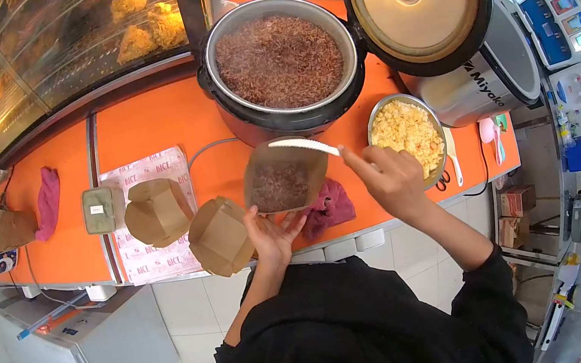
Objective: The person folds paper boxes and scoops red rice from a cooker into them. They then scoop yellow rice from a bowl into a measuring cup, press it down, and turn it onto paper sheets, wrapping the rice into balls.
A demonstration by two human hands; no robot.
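Observation:
My left hand [275, 236] is closed around the lower side of an open brown paper food box [319, 175], tilted so that its inside shows. Dark red rice [280, 188] lies in the bottom of this box. My right hand [390, 179] grips a white rice paddle [305, 146], whose blade reaches across the box's far rim. Two more open paper boxes, one farther left [157, 213] and one nearer [220, 238], stand beside my left hand. Just beyond is an open rice cooker [206, 80] full of steaming red rice. A bowl of yellow rice [406, 135] sits near my right hand.
A pink cloth [333, 209] lies behind the held box. Printed paper sheets [158, 265] and a lidded green container [99, 210] are at left. A glass cabinet with fried chicken [143, 33] stands at the back, and a second white spatula [454, 162] lies at right.

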